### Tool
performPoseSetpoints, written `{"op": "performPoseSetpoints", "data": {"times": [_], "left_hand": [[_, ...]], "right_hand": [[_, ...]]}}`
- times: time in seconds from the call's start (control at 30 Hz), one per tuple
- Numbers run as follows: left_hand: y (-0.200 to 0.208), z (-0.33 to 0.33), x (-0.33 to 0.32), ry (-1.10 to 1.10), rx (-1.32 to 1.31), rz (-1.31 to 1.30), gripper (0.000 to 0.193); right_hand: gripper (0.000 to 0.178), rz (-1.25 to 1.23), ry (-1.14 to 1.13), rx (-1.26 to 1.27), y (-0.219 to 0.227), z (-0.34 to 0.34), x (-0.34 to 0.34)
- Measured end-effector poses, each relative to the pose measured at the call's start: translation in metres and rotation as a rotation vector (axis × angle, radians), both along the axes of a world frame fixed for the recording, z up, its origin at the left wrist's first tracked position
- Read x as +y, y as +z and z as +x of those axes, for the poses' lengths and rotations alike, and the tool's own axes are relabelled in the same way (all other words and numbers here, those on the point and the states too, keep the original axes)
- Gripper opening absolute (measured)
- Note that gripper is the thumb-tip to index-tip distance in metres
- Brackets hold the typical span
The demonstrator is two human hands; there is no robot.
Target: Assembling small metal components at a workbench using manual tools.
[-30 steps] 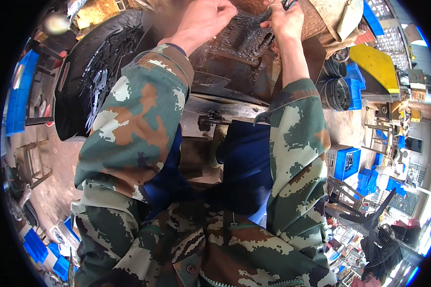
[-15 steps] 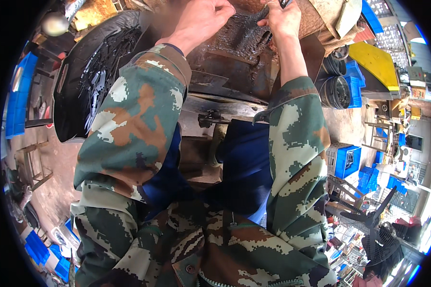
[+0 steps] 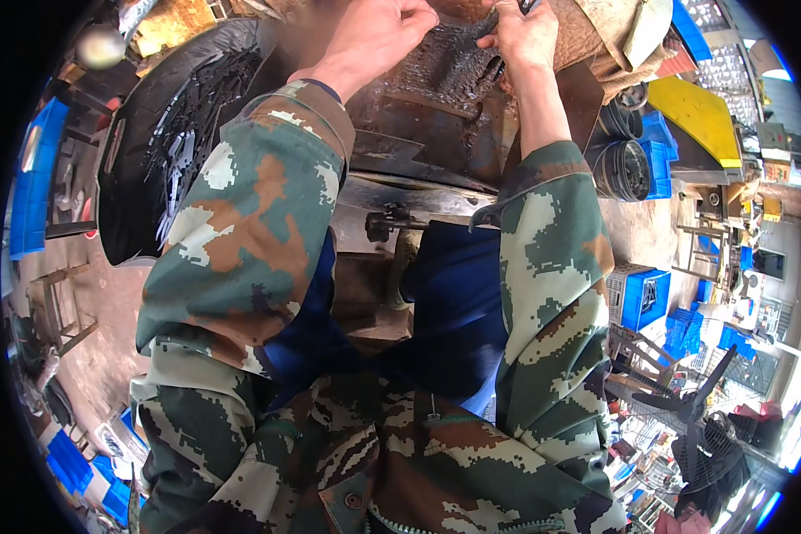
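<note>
At the top edge of the view my left hand is closed, its thumb and fingertips pressed together. What it pinches, if anything, I cannot make out. To its right my right hand is closed around a dark, narrow metal piece, partly cut off by the frame's edge. Both hands are over a greasy, dark metal work surface, wet and grimy between them. A second dark, slim part shows just below the right fingers; whether it joins the held piece is unclear.
Left of my arm lies a black-lined tray with many thin dark metal strips. At right are brown sacking, black buckets, a yellow panel and a blue crate. A caged fan stands lower right.
Both hands hold nearly the same place and pose. The right hand has shifted very slightly to the left.
</note>
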State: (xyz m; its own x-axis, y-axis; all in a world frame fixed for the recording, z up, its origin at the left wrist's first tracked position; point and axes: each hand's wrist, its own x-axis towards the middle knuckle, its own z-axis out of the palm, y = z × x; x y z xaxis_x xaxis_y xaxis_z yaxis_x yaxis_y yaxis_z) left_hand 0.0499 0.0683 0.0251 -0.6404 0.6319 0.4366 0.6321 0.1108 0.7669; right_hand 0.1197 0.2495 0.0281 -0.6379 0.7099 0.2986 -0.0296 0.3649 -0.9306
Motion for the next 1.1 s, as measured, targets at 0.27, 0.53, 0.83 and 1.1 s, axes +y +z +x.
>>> {"op": "performPoseSetpoints", "data": {"times": [0.27, 0.53, 0.83, 1.1], "left_hand": [[-0.013, -0.009, 0.002, -0.007, 0.008, 0.001, 0.022], [-0.010, -0.005, 0.002, -0.017, -0.037, 0.000, 0.021], [-0.011, -0.005, 0.003, -0.018, -0.042, -0.021, 0.022], [-0.012, -0.005, 0.004, -0.020, -0.053, -0.024, 0.022]], "right_hand": [[0.024, -0.003, 0.016, 0.004, -0.003, -0.001, -0.001], [0.025, -0.016, 0.025, 0.010, -0.007, -0.001, 0.003], [0.025, -0.001, 0.020, -0.010, -0.003, 0.001, -0.001], [0.023, -0.014, 0.022, -0.006, -0.003, -0.001, -0.001]]}}
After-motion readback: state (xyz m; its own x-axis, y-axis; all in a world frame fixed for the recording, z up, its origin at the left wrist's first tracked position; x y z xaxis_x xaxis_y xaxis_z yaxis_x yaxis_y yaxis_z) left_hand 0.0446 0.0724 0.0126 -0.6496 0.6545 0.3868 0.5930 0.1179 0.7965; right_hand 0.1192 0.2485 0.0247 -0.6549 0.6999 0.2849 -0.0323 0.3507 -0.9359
